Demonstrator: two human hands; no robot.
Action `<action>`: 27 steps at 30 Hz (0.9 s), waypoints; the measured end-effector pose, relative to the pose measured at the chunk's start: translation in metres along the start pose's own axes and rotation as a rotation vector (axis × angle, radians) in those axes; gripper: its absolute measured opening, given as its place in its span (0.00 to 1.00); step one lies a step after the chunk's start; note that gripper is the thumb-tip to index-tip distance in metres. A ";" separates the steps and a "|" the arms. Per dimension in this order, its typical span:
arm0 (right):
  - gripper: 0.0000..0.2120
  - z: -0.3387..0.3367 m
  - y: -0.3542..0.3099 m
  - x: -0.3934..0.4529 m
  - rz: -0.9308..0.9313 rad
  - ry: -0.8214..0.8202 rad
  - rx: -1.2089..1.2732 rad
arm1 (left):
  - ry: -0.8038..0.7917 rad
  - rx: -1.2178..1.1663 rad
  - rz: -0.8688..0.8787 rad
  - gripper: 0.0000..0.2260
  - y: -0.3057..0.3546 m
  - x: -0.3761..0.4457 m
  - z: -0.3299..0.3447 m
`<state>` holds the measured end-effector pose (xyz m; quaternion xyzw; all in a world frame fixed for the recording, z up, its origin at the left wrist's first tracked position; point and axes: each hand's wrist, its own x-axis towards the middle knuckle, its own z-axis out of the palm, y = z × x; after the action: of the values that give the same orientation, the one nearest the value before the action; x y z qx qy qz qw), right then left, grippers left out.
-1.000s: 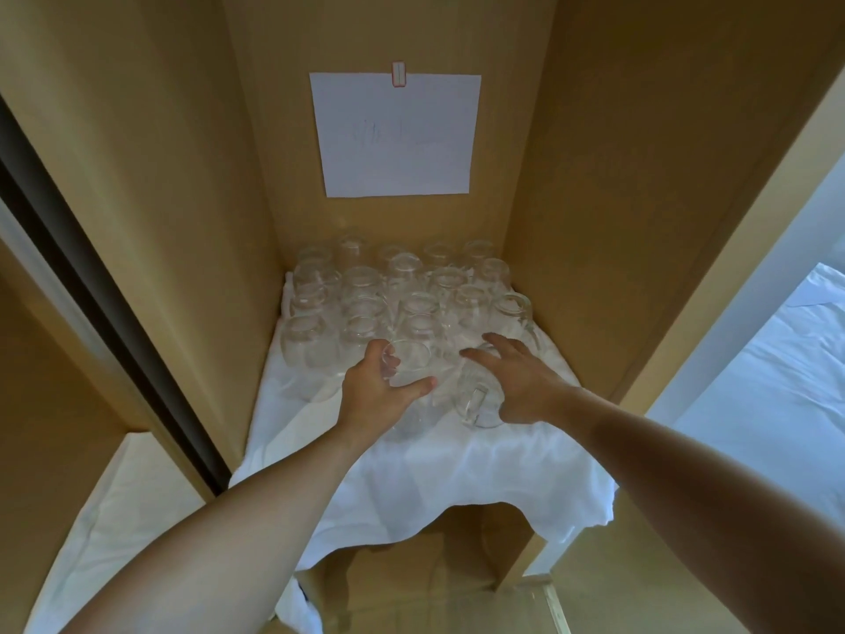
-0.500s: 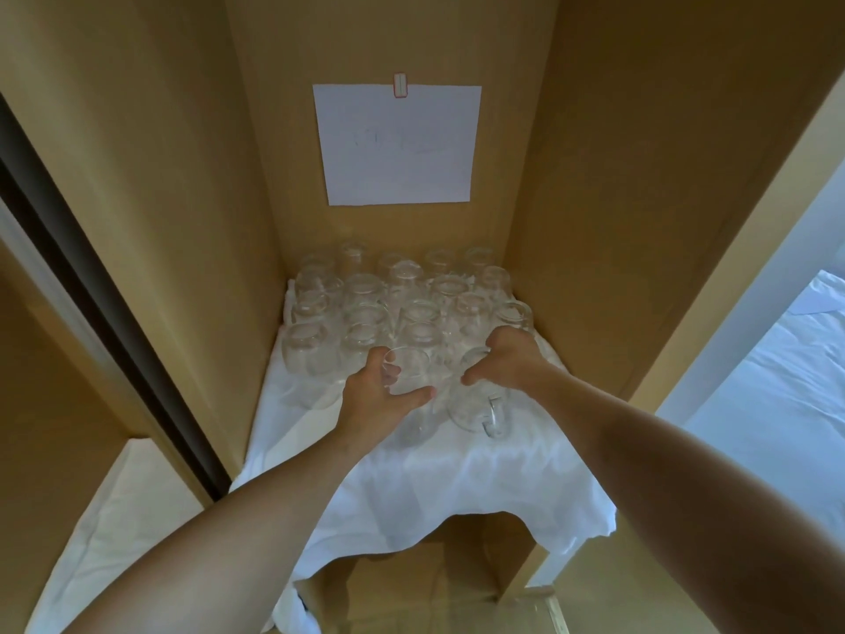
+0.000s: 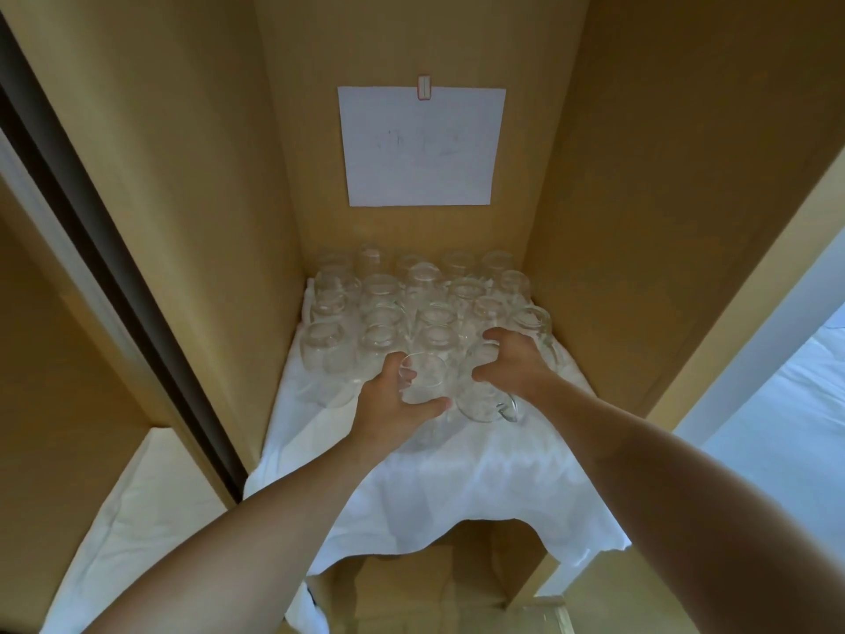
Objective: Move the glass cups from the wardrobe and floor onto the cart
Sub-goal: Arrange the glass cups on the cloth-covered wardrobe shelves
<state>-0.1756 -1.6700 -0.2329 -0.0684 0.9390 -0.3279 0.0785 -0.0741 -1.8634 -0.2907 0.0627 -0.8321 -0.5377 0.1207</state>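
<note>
Both hands are in the wardrobe (image 3: 663, 176), working the front row of glass cups (image 3: 425, 308) that stand packed upside down on a white cloth (image 3: 457, 487) covering the shelf. The left hand (image 3: 388, 411) wraps the nearest cup (image 3: 423, 379), thumb curled round its near side at six o'clock and fingers (image 3: 402, 370) hooked over the upturned base at ten o'clock; that looks like a firm clasp meant for a straight lift. The right hand (image 3: 514, 361) arches over the handled cup (image 3: 484, 400) at three o'clock of the first, fingers bent down onto its top, handle poking toward the camera at five o'clock. It seems to be clamping on from above because the neighbours leave no room at the sides. Behind, toward twelve o'clock, the rest of the cups crowd to the back wall under a clipped sheet of paper (image 3: 420, 146). No cart in view, so nearly everything remains to be carried. Glass touching glass: a clean vertical lift seems wise.
</note>
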 end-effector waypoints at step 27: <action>0.18 -0.040 0.020 -0.058 0.194 0.257 1.000 | 0.072 -0.087 0.227 0.27 0.164 0.022 0.041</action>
<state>-0.1278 -1.6202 -0.2087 0.1056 0.6720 -0.7328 0.0160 -0.1018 -1.7649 -0.1547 -0.0179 -0.8049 -0.5535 0.2134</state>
